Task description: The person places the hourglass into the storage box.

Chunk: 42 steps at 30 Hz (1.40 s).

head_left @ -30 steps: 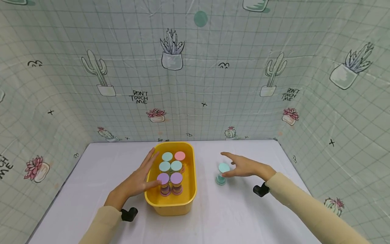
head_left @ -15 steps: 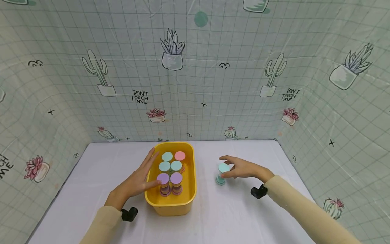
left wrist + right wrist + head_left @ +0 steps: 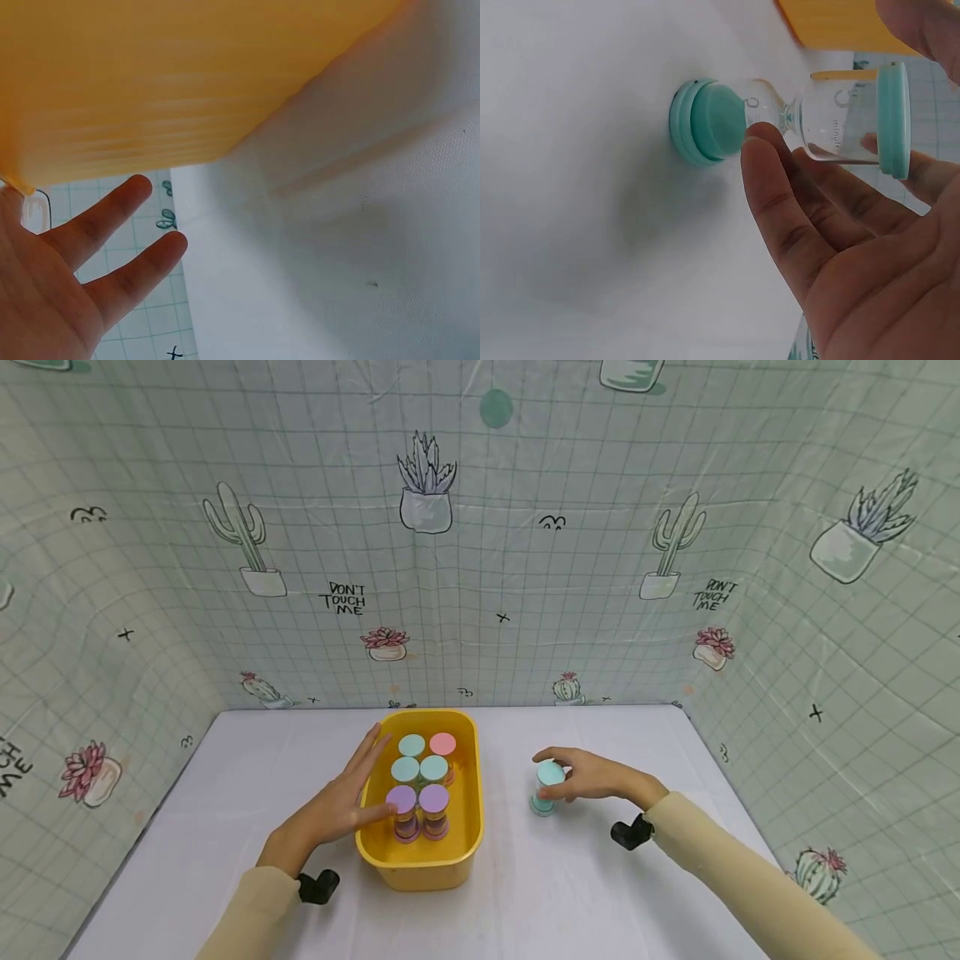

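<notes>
A teal-capped hourglass (image 3: 551, 773) stands upright on the white table, right of the yellow basket (image 3: 471, 839). My right hand (image 3: 596, 778) curves about it: the thumb is on the near side, the other fingers behind. In the right wrist view, a gap shows between the thumb (image 3: 926, 34) and the clear glass, with the fingertips close to its narrow waist. My left hand (image 3: 337, 806) is at the basket's left side, fingers spread and thumb reaching over the rim. Inside stand two purple-capped hourglasses (image 3: 434, 799), several teal-capped ones (image 3: 433, 768) and a pink-capped one (image 3: 442, 743).
The white table (image 3: 525, 893) is enclosed by a gridded cloth (image 3: 480, 568) printed with cactus drawings at the back and sides. A black wrist camera (image 3: 632, 832) hangs beneath each wrist.
My right hand has moved slightly left and down, its fingers curving further about the standing hourglass. The left hand and the basket have stayed put.
</notes>
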Available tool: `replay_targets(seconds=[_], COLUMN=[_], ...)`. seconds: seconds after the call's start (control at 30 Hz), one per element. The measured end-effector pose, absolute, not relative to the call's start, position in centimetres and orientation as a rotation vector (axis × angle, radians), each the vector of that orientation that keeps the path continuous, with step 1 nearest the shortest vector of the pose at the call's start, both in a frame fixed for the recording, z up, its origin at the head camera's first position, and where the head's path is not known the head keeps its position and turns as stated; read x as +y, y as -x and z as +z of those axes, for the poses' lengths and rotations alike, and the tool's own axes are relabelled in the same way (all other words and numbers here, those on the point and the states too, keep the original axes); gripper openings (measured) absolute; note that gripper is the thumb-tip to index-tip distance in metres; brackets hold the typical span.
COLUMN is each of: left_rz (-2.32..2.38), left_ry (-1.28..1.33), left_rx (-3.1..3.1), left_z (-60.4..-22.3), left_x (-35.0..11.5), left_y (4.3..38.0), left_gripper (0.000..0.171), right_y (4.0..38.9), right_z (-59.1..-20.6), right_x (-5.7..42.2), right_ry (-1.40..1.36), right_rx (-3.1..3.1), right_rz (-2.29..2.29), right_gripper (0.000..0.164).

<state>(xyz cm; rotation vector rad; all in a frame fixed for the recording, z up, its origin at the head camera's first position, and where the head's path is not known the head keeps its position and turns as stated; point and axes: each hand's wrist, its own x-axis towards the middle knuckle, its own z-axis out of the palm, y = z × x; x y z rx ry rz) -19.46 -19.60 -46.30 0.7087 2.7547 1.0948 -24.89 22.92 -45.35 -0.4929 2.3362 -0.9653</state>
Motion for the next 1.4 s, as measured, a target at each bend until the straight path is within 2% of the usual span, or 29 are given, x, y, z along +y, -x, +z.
replay_targets(seconds=[0.53, 1.4], left_rz=[1.105, 1.116], left_ry=[-0.710, -0.716], left_rx=[2.734, 2.726], left_z=[-46.2, -46.2], left_x=[-19.6, -19.7], left_y=[19.5, 19.6], left_gripper=[0.102, 0.100], right_y=[25.6, 26.4], right_z=[-44.7, -42.9], right_x=[23.1, 21.1], right_ry=[0.544, 0.619], right_rx=[2.309, 2.385], right_rz=[-0.962, -0.737], right_gripper=[0.048, 0.040])
